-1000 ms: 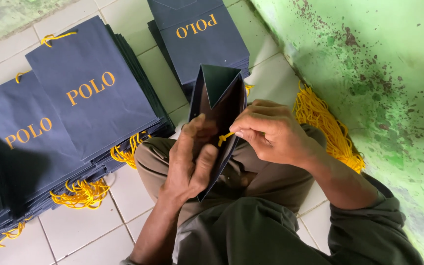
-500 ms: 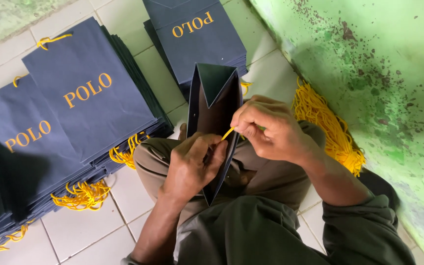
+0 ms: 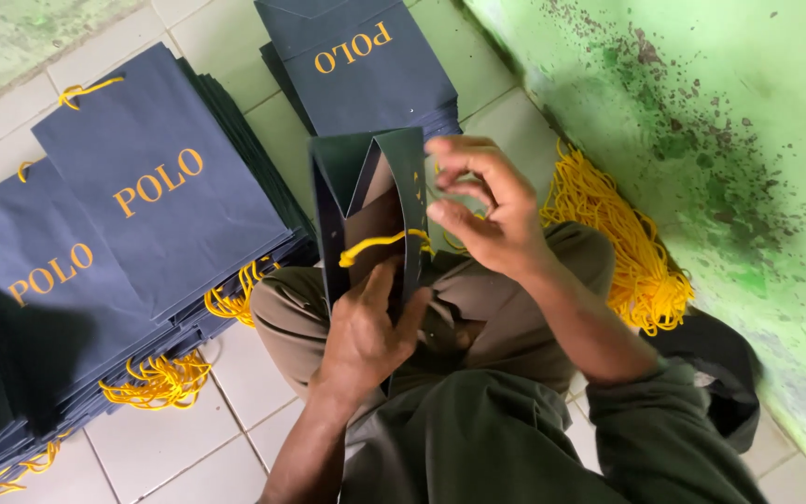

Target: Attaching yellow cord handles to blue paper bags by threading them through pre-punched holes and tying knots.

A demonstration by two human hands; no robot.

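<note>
Two hands: left hand (image 3: pixel 366 331) at 6 o'clock, right hand (image 3: pixel 487 210) at centre, toward 3 o'clock.

One open navy bag (image 3: pixel 370 201), at centre, between the hands.

One yellow cord (image 3: pixel 380 245) was threaded at that bag's mouth.

Two stacks of flat navy bags: large stack (image 3: pixel 95 261) at 9 o'clock, with three printed faces showing; small stack (image 3: pixel 366 61) at 12 o'clock, with one face showing. Bags per stack could not be counted.

One heap of loose yellow cords (image 3: pixel 622 243) at 3 o'clock; strands too many to count.

One black item (image 3: pixel 715 373) lay at 4 o'clock, its kind unclear.
</note>
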